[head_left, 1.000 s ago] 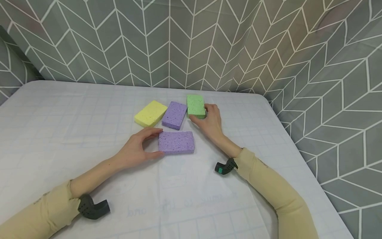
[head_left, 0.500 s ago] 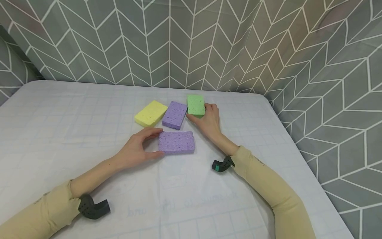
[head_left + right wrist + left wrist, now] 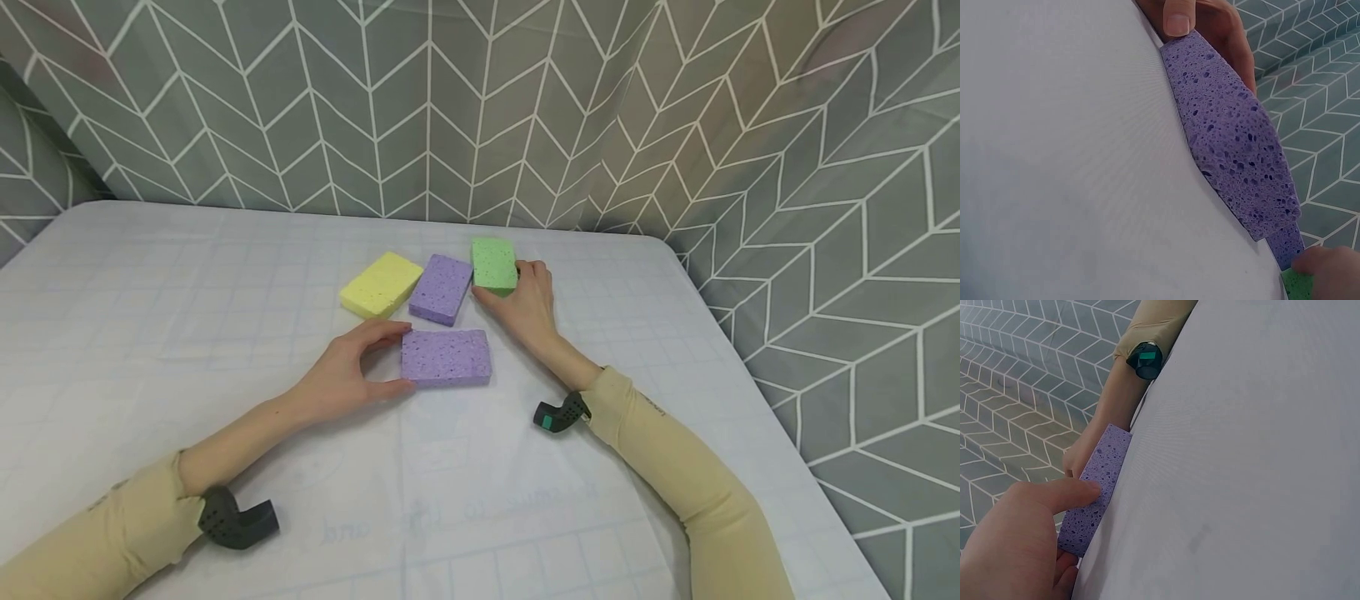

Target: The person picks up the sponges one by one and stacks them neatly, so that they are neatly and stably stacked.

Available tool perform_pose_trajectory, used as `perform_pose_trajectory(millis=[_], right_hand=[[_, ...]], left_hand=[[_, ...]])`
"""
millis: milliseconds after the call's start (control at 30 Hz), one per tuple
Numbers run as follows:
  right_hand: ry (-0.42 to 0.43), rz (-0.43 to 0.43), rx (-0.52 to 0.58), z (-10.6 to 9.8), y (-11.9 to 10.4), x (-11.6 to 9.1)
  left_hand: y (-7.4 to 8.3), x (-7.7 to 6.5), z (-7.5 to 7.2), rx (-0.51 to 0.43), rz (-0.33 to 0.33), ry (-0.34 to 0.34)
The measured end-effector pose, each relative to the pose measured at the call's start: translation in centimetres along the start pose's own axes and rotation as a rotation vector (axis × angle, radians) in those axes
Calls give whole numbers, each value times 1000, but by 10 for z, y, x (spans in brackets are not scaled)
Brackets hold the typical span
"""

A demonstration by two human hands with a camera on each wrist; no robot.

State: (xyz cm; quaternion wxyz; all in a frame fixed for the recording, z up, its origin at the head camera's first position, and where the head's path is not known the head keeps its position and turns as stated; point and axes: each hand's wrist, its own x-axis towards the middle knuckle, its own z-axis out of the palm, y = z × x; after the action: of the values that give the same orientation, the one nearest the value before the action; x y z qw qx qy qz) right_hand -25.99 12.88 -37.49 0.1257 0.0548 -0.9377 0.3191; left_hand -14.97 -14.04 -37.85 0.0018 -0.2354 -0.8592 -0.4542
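Observation:
A purple sponge (image 3: 446, 358) lies flat on the table, nearest the person. The left hand (image 3: 347, 372) holds its left end, thumb at the near edge and fingers at the far edge; in the left wrist view the thumb (image 3: 1079, 493) presses its side. Farther back, the right hand (image 3: 528, 308) grips a green sponge (image 3: 493, 263), thumb at its near edge and fingers on its right side. A second purple sponge (image 3: 441, 288) lies tilted between the green one and a yellow sponge (image 3: 381, 285). In the right wrist view only a corner of the green sponge (image 3: 1298, 285) shows.
White cloth with faint grid lines covers the table (image 3: 225, 275). A grey patterned curtain (image 3: 390, 108) hangs behind and to the right. Black wrist cameras (image 3: 237, 518) sit on both sleeves.
The right hand and forearm have shifted slightly left, the thumb sliding along the green sponge's near edge. The left hand and the sponges stay practically where they were.

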Motion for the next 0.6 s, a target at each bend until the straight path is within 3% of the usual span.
perform_pose_trajectory(millis=[600], right_hand=[[0, 17, -10, 0, 0, 1]], left_hand=[[-1, 1, 1, -7, -3, 1]])
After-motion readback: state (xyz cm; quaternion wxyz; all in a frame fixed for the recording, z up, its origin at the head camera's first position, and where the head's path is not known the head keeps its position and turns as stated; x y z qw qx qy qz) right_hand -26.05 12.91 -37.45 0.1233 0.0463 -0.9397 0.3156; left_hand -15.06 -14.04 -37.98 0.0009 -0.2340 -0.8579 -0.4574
